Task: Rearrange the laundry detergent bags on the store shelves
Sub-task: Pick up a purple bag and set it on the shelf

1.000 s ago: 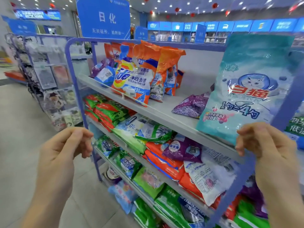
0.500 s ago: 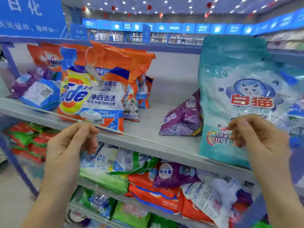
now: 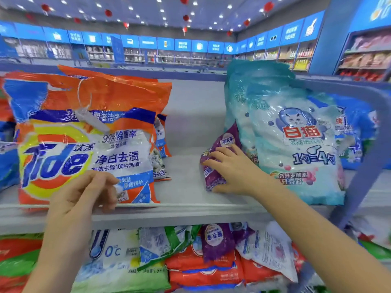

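Blue-signed wall shelving (image 3: 148, 52), spotlit ceiling (image 3: 135, 6), red hanging ornaments (image 3: 108, 12)

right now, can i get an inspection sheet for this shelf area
surface: grey top shelf, a bare strip in the middle
job's things: Tide bag upright at left with more orange bags behind it; teal bag upright at right; purple bag leaning against the teal bag
clutter: mixed bags piled flat on the lower shelf
grippers: left hand loosely curled in front of the Tide bag's lower edge, holding nothing; right hand rests on the purple bag, fingers spread
cables: nothing seen; only a white cord tag on the Tide bag
surroundings: blue post at right; wall shelves under blue signs behind
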{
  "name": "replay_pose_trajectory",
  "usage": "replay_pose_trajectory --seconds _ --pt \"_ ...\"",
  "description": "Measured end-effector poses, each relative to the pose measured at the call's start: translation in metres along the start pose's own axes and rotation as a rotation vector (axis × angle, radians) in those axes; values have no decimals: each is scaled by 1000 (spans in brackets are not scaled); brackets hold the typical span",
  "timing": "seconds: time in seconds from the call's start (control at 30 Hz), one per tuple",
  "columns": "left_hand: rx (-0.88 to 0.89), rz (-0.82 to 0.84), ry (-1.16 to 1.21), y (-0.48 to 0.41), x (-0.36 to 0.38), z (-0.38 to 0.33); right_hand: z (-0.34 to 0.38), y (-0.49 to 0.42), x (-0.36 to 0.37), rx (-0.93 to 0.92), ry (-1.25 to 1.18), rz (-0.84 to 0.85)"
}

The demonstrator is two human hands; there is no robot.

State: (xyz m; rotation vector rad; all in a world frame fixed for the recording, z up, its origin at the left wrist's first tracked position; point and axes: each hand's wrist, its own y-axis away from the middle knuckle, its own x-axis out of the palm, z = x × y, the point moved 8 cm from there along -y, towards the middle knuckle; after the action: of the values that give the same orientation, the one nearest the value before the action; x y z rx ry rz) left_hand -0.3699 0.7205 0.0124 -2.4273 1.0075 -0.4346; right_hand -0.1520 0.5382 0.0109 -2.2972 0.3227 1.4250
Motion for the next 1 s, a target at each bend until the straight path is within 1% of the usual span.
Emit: replay_pose_trajectory --seconds 0.17,0.23,0.27,0.3,0.33,0.4,0.43,0.5,0.57,0.63,0.73,0.8,0.83,0.9,0.97,1.0 --pt "-9 45 35 -3 1 2 -3 -13 7 51 73 -10" --pt "-16 43 52 -1 4 2 -7 -19 3 103 34 -41" --pt "-17 42 62 -1 6 1 -11 -22 -3 148 -32 -92" --pt "-20 46 65 0 8 0 -20 -22 -12 235 -147 -176" --pt "-27 54 60 0 12 0 -33 -19 -22 363 -300 -279" --pt "-46 68 45 1 20 3 -60 -5 -34 606 -668 -494" --pt "-64 68 47 1 25 4 -69 2 -37 692 -854 -575" --pt "-117 71 64 1 37 8 -76 12 -37 820 -1223 -655" --pt "-196 123 85 2 54 14 -77 18 -35 897 -1539 -704" --pt "-337 227 133 8 77 24 -78 28 -39 946 -1711 -776" --pt "-627 430 307 28 122 41 -72 43 -48 970 -1913 -892" --pt "-780 494 417 38 149 43 -62 49 -49 971 -2050 -903" --pt "-848 488 501 40 160 43 -55 51 -48 976 -2123 -892" --pt "-956 421 716 40 177 41 -47 58 -43 992 -2252 -867" --pt "-986 332 886 36 189 37 -41 67 -40 994 -2330 -853" --pt "-960 287 925 33 192 36 -39 70 -39 981 -2356 -849"
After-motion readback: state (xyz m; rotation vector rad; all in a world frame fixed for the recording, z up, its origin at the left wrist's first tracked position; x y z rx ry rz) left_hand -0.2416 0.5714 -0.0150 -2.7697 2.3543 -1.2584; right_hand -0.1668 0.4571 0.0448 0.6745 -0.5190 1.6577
